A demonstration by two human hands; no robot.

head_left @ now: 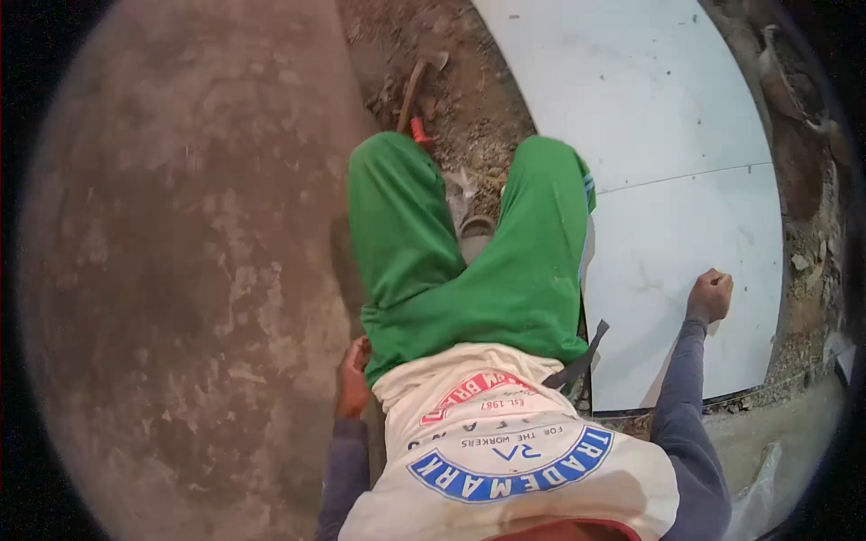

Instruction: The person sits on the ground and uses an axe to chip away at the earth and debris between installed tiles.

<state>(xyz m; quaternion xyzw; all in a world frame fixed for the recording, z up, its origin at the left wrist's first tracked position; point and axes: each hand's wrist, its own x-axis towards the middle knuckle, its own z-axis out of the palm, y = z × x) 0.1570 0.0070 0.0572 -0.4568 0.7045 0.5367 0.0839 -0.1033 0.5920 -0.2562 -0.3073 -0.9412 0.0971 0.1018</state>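
Right hand (pixel 710 295): fingers curled in, fist closed; can't tell if anything's inside. Over nearer of 2 slabs, toward its R side; contact unclear.
Left hand (pixel 354 379): down by L hip, just beside trousers; fingers partly hidden, can't tell if open or gripping.
Sleeves: long, dark grey-blue cloth sleeves (pixel 683 383), both arms.
Slabs: 2 large, flat, smooth white slabs (pixel 645 261) on person's R, end to end, thin dark joint btwn; small dark specks on far one.
Trousers: loose green cloth trousers (pixel 406 216), knees bent + apart.
Shirt: cream cloth shirt (pixel 631 478) w/ red & blue print.
Strap: flat black strap (pixel 582 356) at R hip, end over slab edge.
Btwn knees: rounded grey shoe (pixel 476 227); crumpled clear plastic (pixel 460 187) just ahead.
Tool: brown wooden-handled tool (pixel 412 95), grey metal head, red piece at near end; on brown loose soil (pixel 474 99) past L knee.
L side: wide, blotchy brown concrete surface (pixel 180 270).
Far R: grey-brown rubble (pixel 807 279) along slabs.
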